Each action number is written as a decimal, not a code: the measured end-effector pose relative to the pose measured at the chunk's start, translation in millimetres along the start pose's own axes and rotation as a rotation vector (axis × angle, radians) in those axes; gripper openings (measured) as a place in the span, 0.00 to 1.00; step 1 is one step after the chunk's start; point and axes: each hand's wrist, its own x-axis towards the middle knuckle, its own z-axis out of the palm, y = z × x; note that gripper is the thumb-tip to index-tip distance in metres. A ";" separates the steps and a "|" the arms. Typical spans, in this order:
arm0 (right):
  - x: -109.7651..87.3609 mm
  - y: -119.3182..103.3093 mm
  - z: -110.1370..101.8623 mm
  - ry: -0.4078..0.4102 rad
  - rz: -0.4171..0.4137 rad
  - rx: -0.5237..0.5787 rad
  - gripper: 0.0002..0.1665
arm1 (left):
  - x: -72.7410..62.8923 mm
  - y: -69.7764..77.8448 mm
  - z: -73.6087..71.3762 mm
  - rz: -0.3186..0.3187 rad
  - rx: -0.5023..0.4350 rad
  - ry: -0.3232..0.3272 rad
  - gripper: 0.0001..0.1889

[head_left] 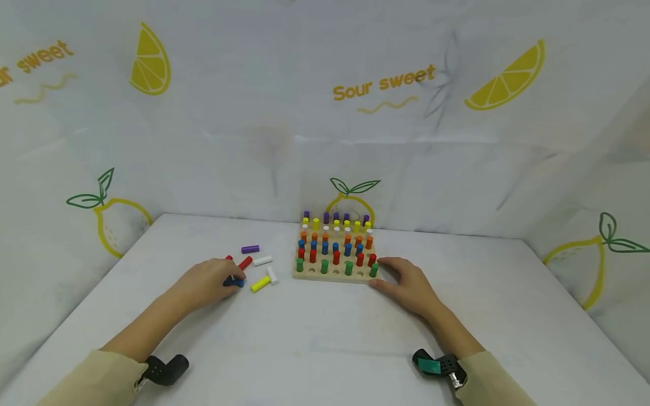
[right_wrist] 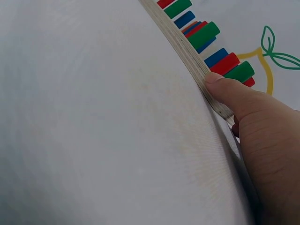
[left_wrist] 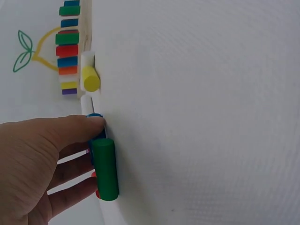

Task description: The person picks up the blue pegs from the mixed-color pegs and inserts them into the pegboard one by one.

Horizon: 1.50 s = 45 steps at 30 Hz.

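Note:
My left hand point(head_left: 209, 282) pinches a blue peg point(head_left: 235, 282) between thumb and fingers, low over the table's left part. In the left wrist view the thumb presses the blue peg's end, and a green peg point(left_wrist: 106, 169) lies beside it, close to the fingertips. The right hand point(head_left: 408, 285) holds the near right corner of a wooden pegboard point(head_left: 330, 277), its thumb on the front edge point(right_wrist: 206, 84). Rows of green, red, blue, orange, white, yellow and purple pegs stand upright in the board. Some holes in the front row point(head_left: 336, 272) hold no peg.
Loose pegs lie between the left hand and the board: a purple one point(head_left: 250, 249), a red one point(head_left: 245, 263), a yellow one point(head_left: 261, 283) and two white ones point(head_left: 263, 260). A patterned white cloth point(head_left: 228, 141) hangs behind the white table point(head_left: 304, 349).

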 end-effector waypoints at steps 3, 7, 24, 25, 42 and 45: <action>0.5 -0.8 0.4 -0.002 0.007 0.001 0.39 | -0.3 0.2 3.4 0.012 0.025 0.025 0.12; 0.0 -0.5 0.4 0.001 0.004 -0.002 0.39 | -0.8 1.5 4.2 0.010 0.038 0.043 0.11; -0.9 -0.8 0.4 -0.001 0.012 0.009 0.38 | 28.7 25.0 -22.6 0.089 -0.056 0.161 0.18; -0.9 -0.9 0.5 -0.001 0.014 0.007 0.38 | 31.6 28.1 -23.2 0.097 -0.054 0.164 0.19; -1.3 -1.1 0.0 -0.002 0.014 0.011 0.38 | 88.8 87.9 -22.0 0.196 -0.297 0.135 0.12; -0.3 -1.8 0.7 -0.004 0.018 0.021 0.38 | 99.4 95.5 -16.6 0.161 -0.326 0.150 0.12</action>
